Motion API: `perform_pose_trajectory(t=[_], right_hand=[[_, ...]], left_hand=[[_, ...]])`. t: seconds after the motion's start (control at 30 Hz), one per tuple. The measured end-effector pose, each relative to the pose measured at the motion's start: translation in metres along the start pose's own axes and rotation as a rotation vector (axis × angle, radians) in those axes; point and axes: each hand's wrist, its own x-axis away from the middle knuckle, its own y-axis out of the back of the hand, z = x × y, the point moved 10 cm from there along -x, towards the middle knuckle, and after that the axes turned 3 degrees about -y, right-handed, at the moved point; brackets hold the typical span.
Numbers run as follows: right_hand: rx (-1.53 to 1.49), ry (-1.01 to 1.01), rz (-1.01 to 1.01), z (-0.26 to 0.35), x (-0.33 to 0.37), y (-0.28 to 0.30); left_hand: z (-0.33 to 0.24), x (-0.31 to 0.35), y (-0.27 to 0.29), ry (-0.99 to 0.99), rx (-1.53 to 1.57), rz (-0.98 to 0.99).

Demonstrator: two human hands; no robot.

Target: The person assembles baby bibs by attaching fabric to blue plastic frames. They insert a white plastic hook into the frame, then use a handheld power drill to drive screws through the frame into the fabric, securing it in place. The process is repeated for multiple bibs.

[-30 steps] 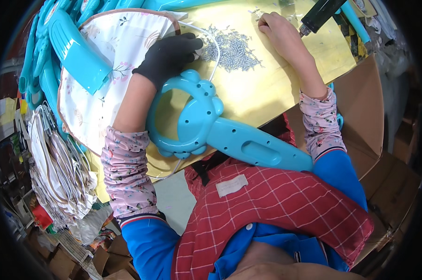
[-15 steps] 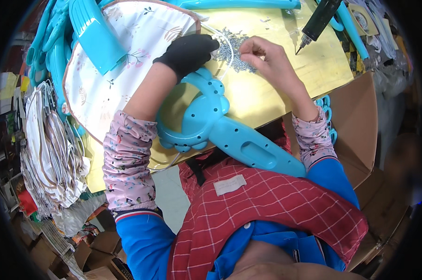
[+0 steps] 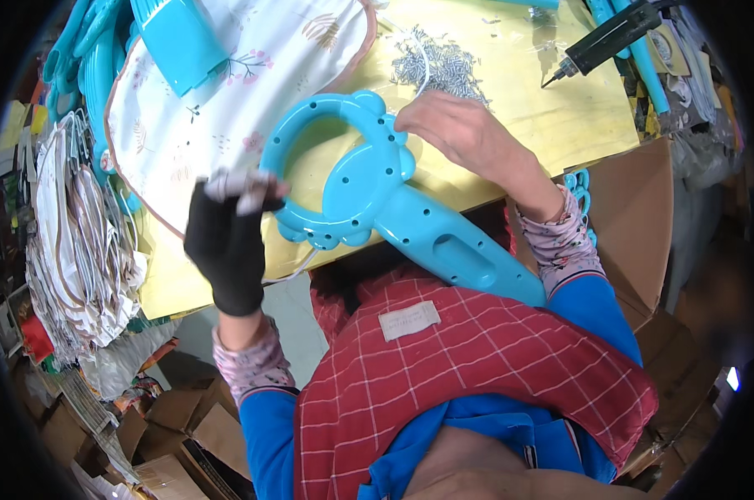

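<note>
A turquoise plastic frame (image 3: 377,196), a ring with a scalloped edge and a long handle, lies across the near table edge with its small dark holes upward. Its handle end rests by my apron. My left hand (image 3: 231,233), in a black glove with pale wrappings on the fingers, has its curled fingertips at the ring's left rim. My bare right hand (image 3: 464,137) is at the ring's upper right, fingertips pinched together beside a hole. Anything small between them is hidden. Just beyond that hand lies a heap of small silver screws (image 3: 443,67).
A black electric screwdriver (image 3: 606,46) hangs at the far right, bit pointing down-left. White printed fabric (image 3: 235,108) with a brown edge covers the table's left part, with turquoise pieces (image 3: 181,50) on it. A cardboard box (image 3: 635,217) stands at the right. A white cord (image 3: 298,271) runs under the ring.
My left hand has moved from the ring's far side to its left rim. My right hand has come from the screw heap to the ring, fingers pinched. The screwdriver has swung to a flatter angle.
</note>
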Motion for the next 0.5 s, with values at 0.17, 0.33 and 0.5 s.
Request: perform_pose_trajectory(t=[0.17,0.33,0.5], right_hand=[[-0.086,-0.264,-0.256,-0.037,0.014,0.046],[-0.121,-0.211,-0.913,-0.053,0.044,0.147],[-0.121,-0.228,-1.063,-0.078,0.07,0.179]], left_hand=[[0.024,0.096,0.014,-0.033,-0.192,-0.1],[0.015,0.111,-0.017,-0.294,-0.847,-0.014],[0.016,0.115,-0.025,-0.403,-1.019,0.02]])
